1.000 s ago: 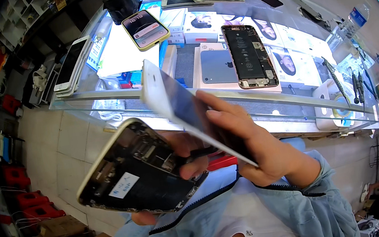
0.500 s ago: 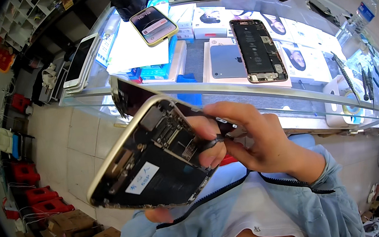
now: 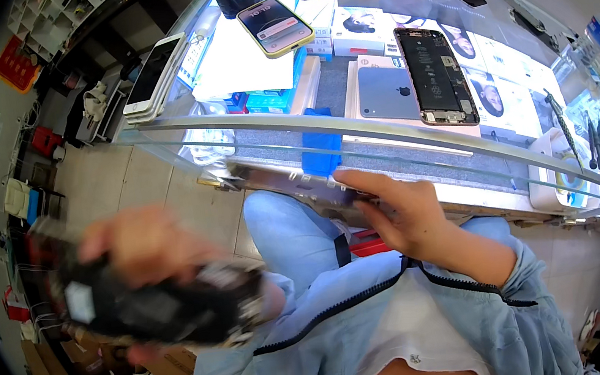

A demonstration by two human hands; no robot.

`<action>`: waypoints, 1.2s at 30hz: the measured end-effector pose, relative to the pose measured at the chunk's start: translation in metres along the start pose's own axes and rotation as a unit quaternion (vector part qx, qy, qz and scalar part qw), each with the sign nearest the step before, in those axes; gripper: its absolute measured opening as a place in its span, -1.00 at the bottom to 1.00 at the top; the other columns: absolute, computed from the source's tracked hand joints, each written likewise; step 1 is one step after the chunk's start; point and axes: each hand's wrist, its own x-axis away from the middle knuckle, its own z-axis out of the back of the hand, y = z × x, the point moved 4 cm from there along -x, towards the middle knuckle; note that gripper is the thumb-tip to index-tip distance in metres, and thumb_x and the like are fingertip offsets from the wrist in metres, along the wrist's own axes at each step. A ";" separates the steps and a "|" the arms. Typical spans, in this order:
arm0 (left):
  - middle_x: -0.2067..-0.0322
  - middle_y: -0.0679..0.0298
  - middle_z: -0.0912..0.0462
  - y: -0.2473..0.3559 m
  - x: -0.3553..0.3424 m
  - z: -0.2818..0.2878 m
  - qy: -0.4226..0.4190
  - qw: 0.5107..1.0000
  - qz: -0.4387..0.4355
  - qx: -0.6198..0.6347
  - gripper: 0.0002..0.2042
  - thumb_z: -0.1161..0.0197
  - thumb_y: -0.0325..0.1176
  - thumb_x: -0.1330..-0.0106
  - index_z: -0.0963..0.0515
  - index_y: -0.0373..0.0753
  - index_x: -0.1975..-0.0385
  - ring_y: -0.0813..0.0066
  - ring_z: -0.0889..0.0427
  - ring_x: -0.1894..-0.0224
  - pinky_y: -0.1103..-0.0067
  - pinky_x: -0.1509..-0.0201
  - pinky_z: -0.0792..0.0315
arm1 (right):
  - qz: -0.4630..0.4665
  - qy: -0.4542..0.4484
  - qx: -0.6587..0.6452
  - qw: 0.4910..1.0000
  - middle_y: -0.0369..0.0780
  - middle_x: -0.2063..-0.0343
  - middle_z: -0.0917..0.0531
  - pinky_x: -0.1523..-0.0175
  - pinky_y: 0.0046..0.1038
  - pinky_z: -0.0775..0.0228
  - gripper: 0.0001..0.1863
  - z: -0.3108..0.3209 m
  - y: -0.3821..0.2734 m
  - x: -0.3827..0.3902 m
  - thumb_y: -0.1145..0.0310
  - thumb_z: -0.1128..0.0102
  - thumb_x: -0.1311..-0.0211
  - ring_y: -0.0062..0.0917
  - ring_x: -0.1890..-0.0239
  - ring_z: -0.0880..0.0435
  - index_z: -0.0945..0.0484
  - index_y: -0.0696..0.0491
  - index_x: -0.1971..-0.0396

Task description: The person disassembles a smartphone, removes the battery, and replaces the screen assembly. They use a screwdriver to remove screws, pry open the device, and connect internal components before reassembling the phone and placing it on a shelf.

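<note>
- I have the phone apart in two pieces, so the step in hand, as I judge it, is handling body and screen separately.
- My left hand [image 3: 143, 244] is curled round the opened phone body [image 3: 160, 311], low on my left, tilted, its insides facing up.
- My right hand [image 3: 416, 221] pinches one end of the screen panel [image 3: 295, 183] — thumb and forefinger nearly closed — in front of the glass counter [image 3: 260, 125].
- The next move calls, I'd say, for a light edge grip on that thin panel and a steadier left hand.
- Blur smears my left fingers and the body's small parts — I can't tell exactly where each fingertip presses; the panel's gripped end is hidden.
</note>
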 end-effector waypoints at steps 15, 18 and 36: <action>0.31 0.22 -0.51 0.246 0.067 0.130 0.407 0.550 0.127 -0.718 -0.60 -0.20 -0.16 -0.09 -0.37 -0.28 0.17 0.49 -0.50 0.32 0.54 0.24 -0.49 | -0.162 0.088 -0.329 0.926 -0.12 0.05 -0.50 0.33 -0.79 -0.43 -0.37 0.016 0.022 -0.005 0.70 -0.14 -0.03 -0.72 0.25 -0.57 -0.17 0.20 -0.17; 0.46 0.35 -0.42 0.248 0.073 0.137 0.459 0.468 0.137 -0.743 -0.69 -0.23 -0.15 -0.04 -0.42 -0.25 0.37 0.61 -0.44 0.49 0.60 0.41 -0.52 | -0.162 0.110 -0.333 0.922 -0.13 0.05 -0.50 0.37 -0.81 -0.41 -0.37 0.018 0.019 -0.008 0.69 -0.14 -0.04 -0.75 0.29 -0.56 -0.16 0.21 -0.17; -0.04 -0.08 -0.37 0.070 0.022 0.073 0.181 0.858 0.192 -0.440 0.00 -0.47 -0.09 0.16 -0.01 -0.45 -0.22 0.24 -0.51 0.02 0.45 -0.08 -0.43 | -0.016 0.136 -0.119 0.983 -0.06 0.12 -0.56 0.17 -0.62 -0.48 -0.51 0.031 0.015 0.002 0.70 -0.16 -0.01 -0.53 0.16 -0.61 -0.35 0.25 -0.03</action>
